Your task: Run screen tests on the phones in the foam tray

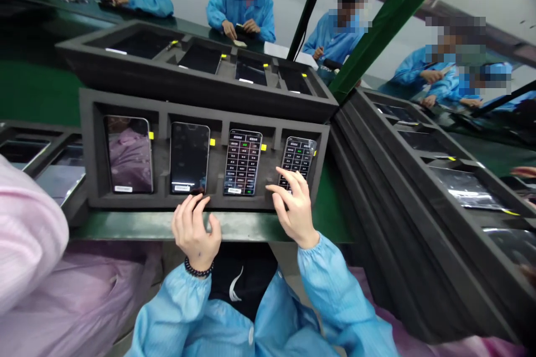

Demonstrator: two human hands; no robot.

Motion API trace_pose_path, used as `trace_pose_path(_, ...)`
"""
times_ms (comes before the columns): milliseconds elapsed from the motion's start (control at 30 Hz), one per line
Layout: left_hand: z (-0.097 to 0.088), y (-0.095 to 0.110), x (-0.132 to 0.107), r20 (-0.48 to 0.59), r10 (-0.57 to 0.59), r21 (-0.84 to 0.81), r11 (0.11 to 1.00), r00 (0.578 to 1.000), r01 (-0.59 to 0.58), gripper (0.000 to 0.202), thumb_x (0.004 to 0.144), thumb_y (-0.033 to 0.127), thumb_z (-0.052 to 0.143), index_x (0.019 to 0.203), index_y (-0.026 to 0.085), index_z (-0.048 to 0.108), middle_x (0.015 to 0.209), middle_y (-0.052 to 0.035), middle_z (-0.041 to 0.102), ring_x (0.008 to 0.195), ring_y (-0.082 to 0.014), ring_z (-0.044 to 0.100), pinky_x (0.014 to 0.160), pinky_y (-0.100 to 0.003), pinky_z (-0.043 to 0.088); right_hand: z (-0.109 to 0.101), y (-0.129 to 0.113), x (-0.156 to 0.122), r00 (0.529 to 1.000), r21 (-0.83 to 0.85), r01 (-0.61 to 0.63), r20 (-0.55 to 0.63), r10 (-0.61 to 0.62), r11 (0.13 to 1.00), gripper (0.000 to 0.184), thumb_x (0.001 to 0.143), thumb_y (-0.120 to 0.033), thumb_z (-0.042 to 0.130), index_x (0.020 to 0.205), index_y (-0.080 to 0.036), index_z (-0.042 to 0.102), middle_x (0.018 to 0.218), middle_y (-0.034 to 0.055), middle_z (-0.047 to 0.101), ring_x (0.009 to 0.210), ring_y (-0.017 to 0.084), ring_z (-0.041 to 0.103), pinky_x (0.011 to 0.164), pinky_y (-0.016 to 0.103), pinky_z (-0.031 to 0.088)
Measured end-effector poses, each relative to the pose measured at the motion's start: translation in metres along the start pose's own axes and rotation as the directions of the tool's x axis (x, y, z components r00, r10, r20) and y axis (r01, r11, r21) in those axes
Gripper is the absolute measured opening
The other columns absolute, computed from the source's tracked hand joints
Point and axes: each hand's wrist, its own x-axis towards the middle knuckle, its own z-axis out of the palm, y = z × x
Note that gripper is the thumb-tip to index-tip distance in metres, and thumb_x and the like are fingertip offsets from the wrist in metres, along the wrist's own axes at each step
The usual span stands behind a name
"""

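Observation:
Four slots would exceed what I count, so several smartphones lie face up in a black foam tray (218,111) before me. My right hand (294,203) is over the lower part of the rightmost smartphone (298,150), fingers spread; its screen shows a grid of buttons. A lit smartphone (243,162) with a similar grid lies just left of it. My left hand (196,228) rests at the tray's front edge with fingers apart, below a dark-screened smartphone (190,153). The leftmost smartphone (130,156) reflects pink cloth. Neither hand grips anything.
Behind stands another foam tray (196,81) with phones. Stacked foam trays (389,195) rise at the right. A green post (385,36) slants up there. A person's pink sleeve (29,234) is close at left. Several people in blue work across the bench.

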Motion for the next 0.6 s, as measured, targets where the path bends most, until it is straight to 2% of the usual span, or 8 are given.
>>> trace_pose_path(100, -0.004, -0.005, 0.011, 0.037, -0.031, -0.015, 0.999, 0.999, 0.031, 0.027, 0.094, 0.022, 0.052, 0.115, 0.015, 0.067, 0.115, -0.0154, 0.071, 0.114, -0.0292, 0.062, 0.105, -0.044, 0.041, -0.009, 0.023, -0.001, 0.992, 0.016, -0.058, -0.113, 0.059, 0.998, 0.03, 0.101, -0.019, 0.047, 0.102, -0.022, 0.077, 0.139, 0.0085, 0.062, 0.129, 0.026, 0.053, 0.111, 0.048, 0.048)
trace_pose_path(167, -0.004, -0.006, 0.031, 0.043, -0.06, -0.076, 0.995, 0.997, 0.063, 0.025, 0.097, 0.024, 0.048, 0.108, 0.016, 0.068, 0.104, -0.0128, 0.072, 0.099, -0.0259, 0.063, 0.095, -0.041, 0.043, -0.014, 0.041, 0.001, 0.979, 0.013, -0.106, -0.174, 0.107, 0.994, 0.032, 0.101, -0.02, 0.046, 0.1, -0.023, 0.078, 0.137, 0.0071, 0.063, 0.127, 0.026, 0.054, 0.109, 0.049, 0.049)
trace_pose_path(233, 0.001, -0.001, 0.058, 0.006, -0.047, -0.161, 0.986, 0.999, 0.048, 0.026, 0.098, 0.026, 0.045, 0.106, 0.015, 0.067, 0.101, -0.0128, 0.071, 0.095, -0.0248, 0.062, 0.093, -0.04, 0.044, -0.015, 0.059, 0.006, 0.96, 0.007, -0.153, -0.234, 0.151, 0.988, 0.033, 0.102, -0.023, 0.045, 0.099, -0.024, 0.078, 0.136, 0.0068, 0.063, 0.127, 0.027, 0.055, 0.109, 0.05, 0.049)
trace_pose_path(333, 0.022, 0.014, 0.097, -0.097, 0.052, -0.248, 0.966, 0.994, -0.075, 0.031, 0.097, 0.029, 0.044, 0.112, 0.012, 0.067, 0.111, -0.0166, 0.068, 0.11, -0.0276, 0.06, 0.102, -0.044, 0.042, -0.011, 0.079, 0.015, 0.939, -0.022, -0.167, -0.307, 0.153, 0.986, 0.034, 0.102, -0.03, 0.044, 0.112, -0.025, 0.076, 0.142, 0.0085, 0.058, 0.129, 0.027, 0.054, 0.11, 0.05, 0.048)
trace_pose_path(400, 0.039, 0.025, 0.113, -0.138, 0.127, -0.268, 0.95, 0.982, -0.16, 0.035, 0.097, 0.029, 0.044, 0.116, 0.011, 0.066, 0.117, -0.018, 0.066, 0.118, -0.0291, 0.058, 0.108, -0.046, 0.04, -0.006, 0.086, 0.019, 0.942, -0.08, -0.14, -0.319, 0.108, 0.987, 0.036, 0.103, -0.033, 0.043, 0.124, -0.025, 0.071, 0.149, 0.0101, 0.052, 0.13, 0.028, 0.054, 0.11, 0.05, 0.048)
trace_pose_path(500, 0.055, 0.033, 0.117, -0.091, 0.229, -0.263, 0.933, 0.969, -0.245, 0.037, 0.097, 0.029, 0.044, 0.123, 0.013, 0.066, 0.127, -0.018, 0.062, 0.13, -0.03, 0.053, 0.119, -0.05, 0.033, 0.001, 0.09, 0.016, 0.937, -0.156, -0.128, -0.344, 0.068, 0.979, 0.039, 0.102, -0.031, 0.042, 0.133, -0.025, 0.066, 0.152, 0.0115, 0.048, 0.131, 0.028, 0.054, 0.11, 0.049, 0.047)
trace_pose_path(600, 0.058, 0.031, 0.11, -0.091, 0.294, -0.241, 0.92, 0.951, -0.308, 0.041, 0.097, 0.028, 0.044, 0.133, 0.016, 0.063, 0.141, -0.0173, 0.055, 0.142, -0.0309, 0.045, 0.127, -0.054, 0.019, 0.004, 0.09, 0.01, 0.937, -0.183, -0.135, -0.343, 0.065, 0.974, 0.04, 0.1, -0.028, 0.045, 0.134, -0.025, 0.066, 0.154, 0.0114, 0.047, 0.133, 0.029, 0.051, 0.111, 0.049, 0.045)
